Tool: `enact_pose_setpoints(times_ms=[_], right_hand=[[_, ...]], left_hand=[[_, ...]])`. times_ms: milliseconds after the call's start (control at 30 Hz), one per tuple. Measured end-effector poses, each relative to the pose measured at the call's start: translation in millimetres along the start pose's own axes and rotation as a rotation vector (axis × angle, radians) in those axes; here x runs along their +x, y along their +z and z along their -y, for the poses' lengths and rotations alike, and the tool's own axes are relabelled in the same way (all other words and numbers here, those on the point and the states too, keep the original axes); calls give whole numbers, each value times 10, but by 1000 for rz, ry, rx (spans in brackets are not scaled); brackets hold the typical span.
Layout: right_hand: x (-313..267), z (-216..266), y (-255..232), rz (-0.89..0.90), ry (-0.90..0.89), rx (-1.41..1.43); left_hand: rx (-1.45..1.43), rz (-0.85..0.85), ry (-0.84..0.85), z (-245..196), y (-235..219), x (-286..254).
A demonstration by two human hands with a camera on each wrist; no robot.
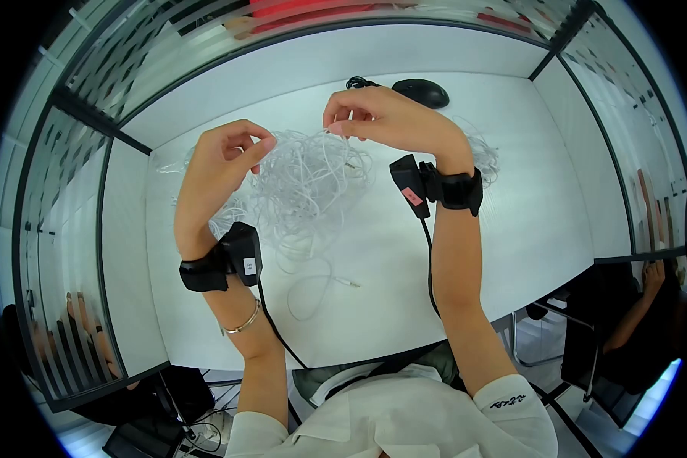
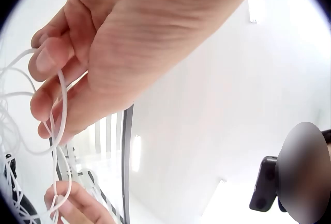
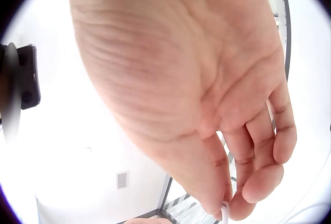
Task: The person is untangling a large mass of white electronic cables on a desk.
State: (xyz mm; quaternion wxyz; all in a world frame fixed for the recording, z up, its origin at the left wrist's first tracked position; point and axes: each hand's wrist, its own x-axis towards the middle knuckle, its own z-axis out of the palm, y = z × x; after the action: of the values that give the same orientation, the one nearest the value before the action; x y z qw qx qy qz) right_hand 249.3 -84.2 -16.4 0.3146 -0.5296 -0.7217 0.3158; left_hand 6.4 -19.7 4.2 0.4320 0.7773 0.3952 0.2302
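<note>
A big tangle of thin white cables (image 1: 305,187) lies heaped on the white table (image 1: 511,214). My left hand (image 1: 225,156) is raised over its left side and pinches a white strand (image 2: 61,110) between thumb and curled fingers. My right hand (image 1: 366,114) is held up above the heap's right part and pinches a white cable end (image 3: 225,211) at its fingertips. One loose cable with a metal plug (image 1: 351,283) trails toward the table's front edge.
A black computer mouse (image 1: 421,92) with a black cord lies at the table's far side. Glass partition walls (image 1: 76,229) enclose the table on left, right and back. A black chair (image 1: 611,343) stands at the lower right.
</note>
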Motion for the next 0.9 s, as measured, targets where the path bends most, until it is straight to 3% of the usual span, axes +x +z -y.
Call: enact_pose_setpoints(times_ms=[300,433,567,667,767,900], right_hand=[[20,-11,-5,-89,-46,25],[30,-61,-12,-126,-59,1],[-6,-41,-48,-97,-7,19],[-51,-69,-85,-44,39,17],[-94,-167,-130,49,25,14],[-162,-60,-186,121,18,70]], left_hand=[[58,45,-17,-31,-38,-32],[52,81,56,59,-53,-18],[38,35,91,103,-80,-12],[-23,-49,1,110,-105,2],[-59,-175,27,118,-88,8],[-133,-197,-50,210,-140,42]])
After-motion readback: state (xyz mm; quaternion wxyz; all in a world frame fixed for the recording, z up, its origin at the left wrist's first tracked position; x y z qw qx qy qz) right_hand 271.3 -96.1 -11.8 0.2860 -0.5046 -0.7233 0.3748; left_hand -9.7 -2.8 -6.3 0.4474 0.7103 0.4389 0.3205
